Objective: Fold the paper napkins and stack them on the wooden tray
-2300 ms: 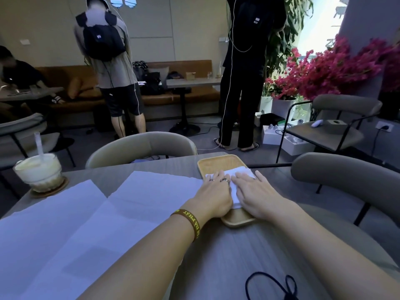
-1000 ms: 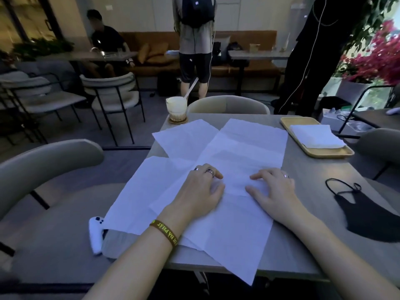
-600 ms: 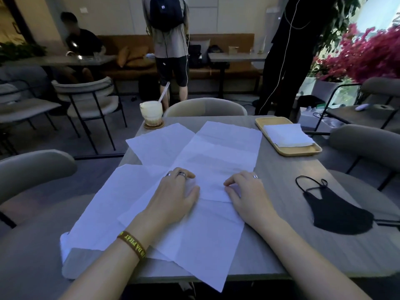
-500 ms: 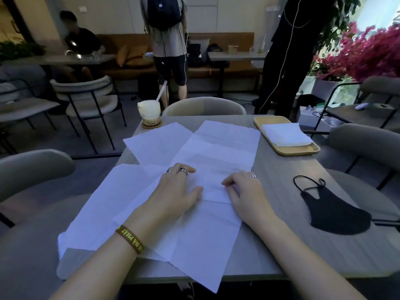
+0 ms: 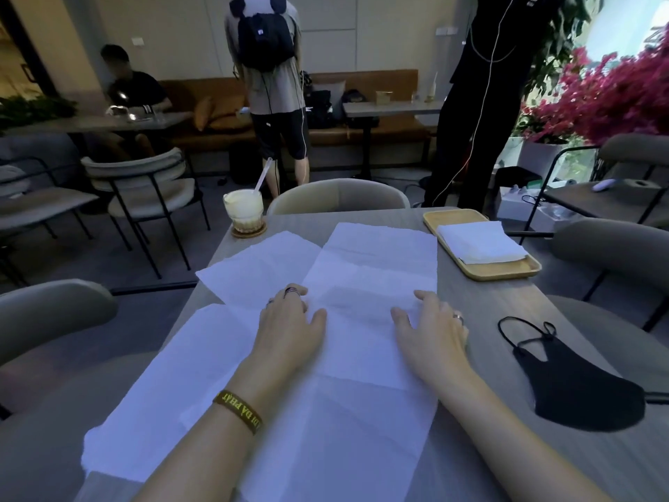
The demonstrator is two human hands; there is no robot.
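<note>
Three unfolded white paper napkins lie overlapping on the grey table. The top napkin (image 5: 376,262) runs from the far middle toward me. My left hand (image 5: 289,327) rests flat on it with fingers spread. My right hand (image 5: 430,331) lies flat on its right side, fingers apart. A second napkin (image 5: 260,266) lies at the far left, a third napkin (image 5: 173,385) at the near left. The wooden tray (image 5: 503,275) sits at the far right of the table and holds a folded napkin (image 5: 481,242).
A black face mask (image 5: 575,385) lies on the table to the right of my right hand. An iced drink (image 5: 244,211) with a straw stands on a coaster at the far left corner. Grey chairs ring the table (image 5: 481,313). Two persons stand beyond it.
My hands left the folded napkin on the tray and came to the top unfolded napkin. In the last half second they spread apart sideways across it.
</note>
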